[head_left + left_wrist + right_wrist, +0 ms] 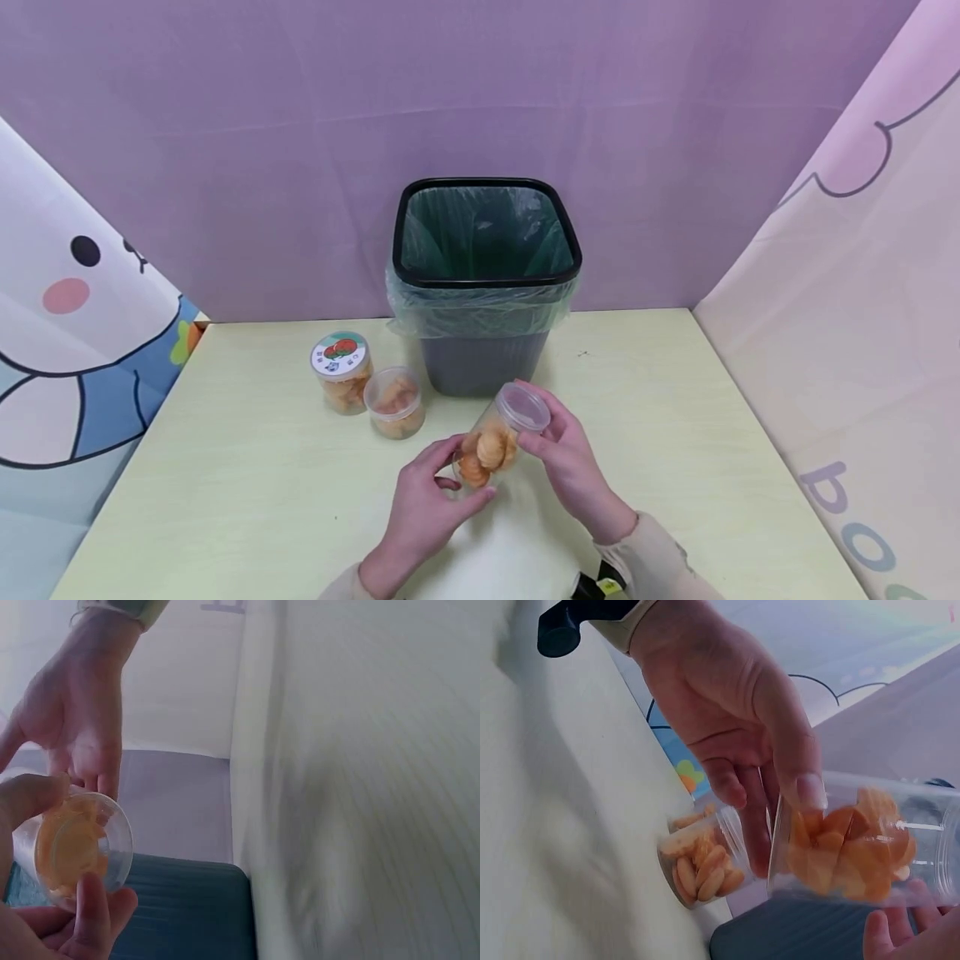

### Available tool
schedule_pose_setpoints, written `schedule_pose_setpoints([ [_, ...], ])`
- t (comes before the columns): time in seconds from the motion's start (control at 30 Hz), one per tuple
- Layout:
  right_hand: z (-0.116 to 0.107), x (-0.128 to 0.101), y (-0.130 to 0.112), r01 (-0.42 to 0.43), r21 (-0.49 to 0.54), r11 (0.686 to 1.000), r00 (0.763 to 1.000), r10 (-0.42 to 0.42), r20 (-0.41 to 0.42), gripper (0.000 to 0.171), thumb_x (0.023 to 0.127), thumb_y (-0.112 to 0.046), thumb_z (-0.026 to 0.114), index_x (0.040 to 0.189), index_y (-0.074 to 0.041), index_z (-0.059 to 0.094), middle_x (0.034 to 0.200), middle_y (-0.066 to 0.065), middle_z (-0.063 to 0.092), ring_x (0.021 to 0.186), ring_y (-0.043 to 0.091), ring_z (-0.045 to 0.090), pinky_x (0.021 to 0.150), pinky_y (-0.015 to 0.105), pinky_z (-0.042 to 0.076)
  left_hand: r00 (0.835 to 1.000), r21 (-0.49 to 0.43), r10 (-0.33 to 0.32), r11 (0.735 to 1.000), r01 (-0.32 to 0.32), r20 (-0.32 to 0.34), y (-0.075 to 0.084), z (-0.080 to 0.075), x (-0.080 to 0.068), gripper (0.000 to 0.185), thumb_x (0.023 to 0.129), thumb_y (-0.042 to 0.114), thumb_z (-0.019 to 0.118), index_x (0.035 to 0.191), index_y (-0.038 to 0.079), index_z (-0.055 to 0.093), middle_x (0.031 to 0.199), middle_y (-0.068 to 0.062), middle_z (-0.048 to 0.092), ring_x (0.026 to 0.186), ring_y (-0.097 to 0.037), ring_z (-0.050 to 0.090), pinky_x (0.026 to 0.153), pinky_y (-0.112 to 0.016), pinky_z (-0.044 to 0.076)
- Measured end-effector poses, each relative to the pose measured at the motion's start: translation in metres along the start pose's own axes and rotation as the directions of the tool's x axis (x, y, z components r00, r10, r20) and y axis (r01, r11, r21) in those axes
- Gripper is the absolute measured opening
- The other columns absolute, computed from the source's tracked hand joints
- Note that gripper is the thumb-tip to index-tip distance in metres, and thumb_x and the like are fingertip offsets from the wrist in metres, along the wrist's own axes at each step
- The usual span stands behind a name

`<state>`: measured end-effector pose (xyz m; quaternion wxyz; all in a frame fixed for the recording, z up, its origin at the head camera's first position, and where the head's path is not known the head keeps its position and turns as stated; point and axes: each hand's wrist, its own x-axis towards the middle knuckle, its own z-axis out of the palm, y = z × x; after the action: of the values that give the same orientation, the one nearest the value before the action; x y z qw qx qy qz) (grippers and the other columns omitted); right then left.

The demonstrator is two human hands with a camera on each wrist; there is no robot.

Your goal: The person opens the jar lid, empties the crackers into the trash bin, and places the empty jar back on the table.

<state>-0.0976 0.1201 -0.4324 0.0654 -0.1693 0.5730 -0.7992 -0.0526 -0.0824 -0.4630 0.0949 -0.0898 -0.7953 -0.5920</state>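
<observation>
Both hands hold one clear plastic jar (493,446) above the counter (675,433), tilted so its lid end points up and away from the person. The left hand (431,500) grasps the jar's lower end, thumb and fingers curled around the base; the left wrist view shows the base (71,851) end-on between thumb and fingertips. The right hand (573,462) has its grip on the upper end, fingers wrapped about the translucent lid (522,406). Whether the lid is seated tight or loosened cannot be told. Inside the jar sit orange-yellow snack pieces (855,851), piled toward the lower end, filling roughly the bottom half.

Beyond the grip, straight ahead, stands a dark bin (486,283) lined with a green-tinted plastic bag (480,312) whose edge folds over the black rim; nothing is visible inside it. To the left of the grip and a little farther away, two more jars stand upright on the counter, touching or nearly so. The nearer jar (394,404) has no label on top and holds the same orange pieces. The farther jar (342,372) wears a round printed label (340,354) on its lid and also holds orange pieces. Purple cloth (300,125) backs the counter.
</observation>
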Motion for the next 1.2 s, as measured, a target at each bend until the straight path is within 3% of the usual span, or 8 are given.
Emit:
schedule_pose_setpoints([
  [0.17,0.001,0.000,-0.003,-0.003,-0.009,1.000,1.000,0.003,-0.006,0.064,0.089,-0.014,0.073,0.141,0.009,0.043,0.132,0.005,0.060,0.121,0.021,0.054,0.102,0.032,0.043,0.999,-0.019,-0.020,1.000,0.021,0.044,0.000,0.000,-0.001,0.061,0.065,0.019,0.094,0.121,0.019,0.070,0.113,0.008,0.068,0.100,-0.015,0.067,0.064,-0.028,0.058],
  [0.33,-0.005,0.001,-0.005,0.024,0.068,0.997,0.993,-0.031,0.110,0.054,0.092,-0.019,0.072,0.138,-0.001,0.052,0.134,0.007,0.060,0.124,0.023,0.054,0.105,0.034,0.043,0.977,-0.128,-0.072,0.987,0.099,0.201,-0.001,-0.006,0.001,0.058,0.071,0.017,0.091,0.123,0.012,0.068,0.114,-0.002,0.069,0.100,-0.017,0.068,0.068,-0.031,0.059],
  [0.47,-0.010,0.003,-0.007,0.044,0.143,0.989,0.969,-0.077,0.235,0.046,0.094,-0.019,0.068,0.137,-0.008,0.055,0.135,0.009,0.060,0.127,0.024,0.053,0.107,0.036,0.041,0.927,-0.245,-0.079,0.953,0.178,0.367,-0.003,-0.012,0.004,0.059,0.077,0.013,0.087,0.130,0.000,0.062,0.118,-0.011,0.068,0.101,-0.018,0.068,0.072,-0.032,0.059],
  [0.63,-0.014,0.005,-0.007,0.018,0.256,0.966,0.899,-0.128,0.419,0.051,0.095,-0.020,0.064,0.140,-0.003,0.050,0.137,0.013,0.058,0.125,0.023,0.052,0.107,0.036,0.040,0.822,-0.367,-0.055,0.876,0.312,0.567,-0.005,-0.019,0.008,0.062,0.080,0.009,0.083,0.132,-0.011,0.055,0.117,-0.016,0.068,0.099,-0.020,0.069,0.077,-0.028,0.057],
  [0.73,-0.016,0.006,-0.007,-0.013,0.299,0.954,0.865,-0.139,0.481,0.058,0.095,-0.024,0.065,0.144,-0.001,0.045,0.139,0.015,0.055,0.125,0.022,0.051,0.107,0.036,0.039,0.798,-0.392,-0.033,0.858,0.332,0.602,-0.006,-0.020,0.009,0.063,0.080,0.009,0.084,0.132,-0.012,0.055,0.117,-0.016,0.069,0.100,-0.020,0.069,0.078,-0.027,0.057],
  [0.87,-0.017,0.006,-0.006,-0.012,0.288,0.958,0.874,-0.130,0.469,0.064,0.096,-0.027,0.064,0.149,0.000,0.039,0.142,0.015,0.053,0.129,0.023,0.049,0.109,0.037,0.037,0.821,-0.405,-0.030,0.859,0.312,0.571,-0.006,-0.019,0.008,0.063,0.081,0.008,0.083,0.134,-0.011,0.054,0.118,-0.018,0.068,0.099,-0.021,0.069,0.077,-0.029,0.058],
  [1.07,-0.017,0.004,-0.005,0.007,0.245,0.970,0.932,-0.095,0.350,0.060,0.097,-0.024,0.064,0.149,-0.005,0.042,0.144,0.008,0.053,0.133,0.021,0.047,0.113,0.036,0.032,0.914,-0.358,-0.026,0.915,0.185,0.406,-0.005,-0.015,0.006,0.059,0.079,0.007,0.084,0.131,-0.006,0.059,0.117,-0.019,0.067,0.098,-0.019,0.069,0.074,-0.033,0.059],
  [1.2,-0.015,0.003,-0.003,0.038,0.223,0.974,0.950,-0.104,0.294,0.057,0.095,-0.022,0.067,0.147,-0.006,0.046,0.144,0.006,0.053,0.132,0.020,0.047,0.112,0.036,0.033,0.952,-0.290,-0.056,0.945,0.147,0.300,-0.002,-0.013,0.004,0.058,0.076,0.008,0.087,0.128,0.000,0.063,0.118,-0.015,0.067,0.101,-0.019,0.069,0.072,-0.033,0.059],
])
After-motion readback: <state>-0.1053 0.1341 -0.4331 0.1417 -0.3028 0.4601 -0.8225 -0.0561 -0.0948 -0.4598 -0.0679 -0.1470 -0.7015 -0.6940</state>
